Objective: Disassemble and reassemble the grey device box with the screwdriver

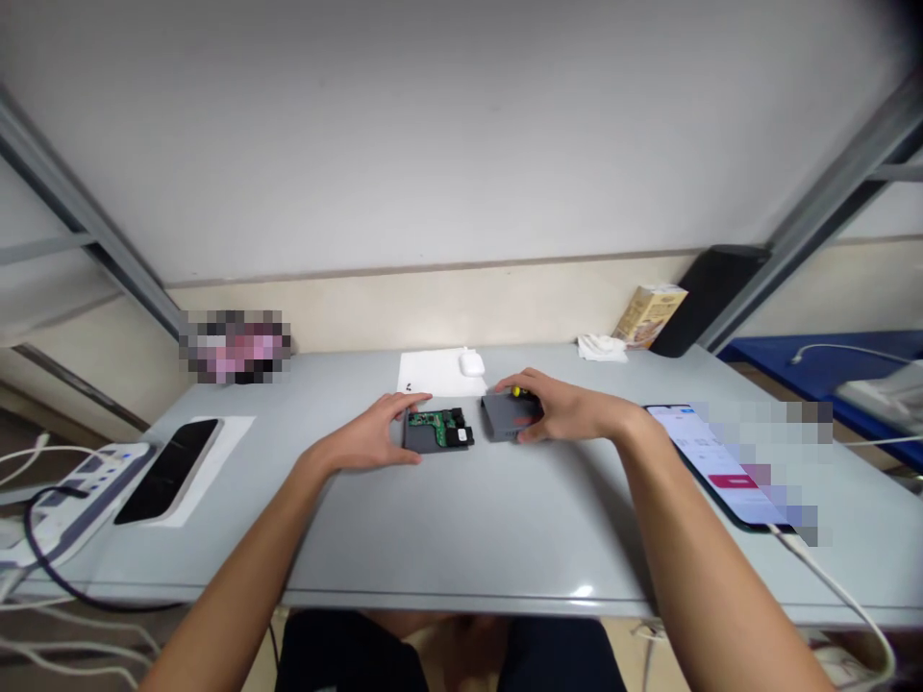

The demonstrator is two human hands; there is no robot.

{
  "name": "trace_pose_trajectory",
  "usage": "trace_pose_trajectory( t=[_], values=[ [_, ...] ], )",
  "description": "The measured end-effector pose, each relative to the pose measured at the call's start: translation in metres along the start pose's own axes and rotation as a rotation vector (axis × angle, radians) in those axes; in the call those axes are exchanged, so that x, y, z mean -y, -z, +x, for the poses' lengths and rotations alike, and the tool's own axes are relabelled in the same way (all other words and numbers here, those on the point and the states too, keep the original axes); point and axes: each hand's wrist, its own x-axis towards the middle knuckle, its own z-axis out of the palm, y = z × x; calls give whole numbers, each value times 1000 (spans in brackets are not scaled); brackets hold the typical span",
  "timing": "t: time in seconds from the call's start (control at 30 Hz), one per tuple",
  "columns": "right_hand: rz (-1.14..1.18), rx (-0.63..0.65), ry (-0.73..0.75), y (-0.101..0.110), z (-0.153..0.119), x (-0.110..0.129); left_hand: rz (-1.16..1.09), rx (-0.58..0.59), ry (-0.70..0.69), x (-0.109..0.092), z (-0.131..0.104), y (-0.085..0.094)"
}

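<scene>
A broad stretch of the surface (461, 538) runs from your thumbs to its front edge. Past your fingertips the room is shorter: a white sheet (425, 368) with a white earbud case (472, 363) on it lies just beyond, then the wall (461, 308). A lit phone (710, 461) lies to the right of your right wrist; a dark phone (169, 471) sits well to the left of your left fingers.

The fingers of your left hand (367, 434) are spread wide around the left end of the circuit board (433, 419); whether they press on it, I cannot tell. The fingers of your right hand (559, 408) hold a grey casing (497, 420) across its far and near sides, a narrow gap from the board. The board is green, with black blocks and a white label farthest from your left fingers. The casing is boxy, with a reddish mark beside your right thumb.
</scene>
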Motion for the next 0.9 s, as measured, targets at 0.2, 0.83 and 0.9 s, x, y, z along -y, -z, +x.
trace_pose_trajectory(
  t=[0.2,0.83,0.9],
  values=[
    [138,23,26,4,-4,13,-37,-12,-29,0,3,-7],
    [59,-42,267,-48,23,40,-10,-165,-46,8,13,-27],
    [79,-63,307,-52,25,39,5,-171,-39,8,13,-27]
  ],
)
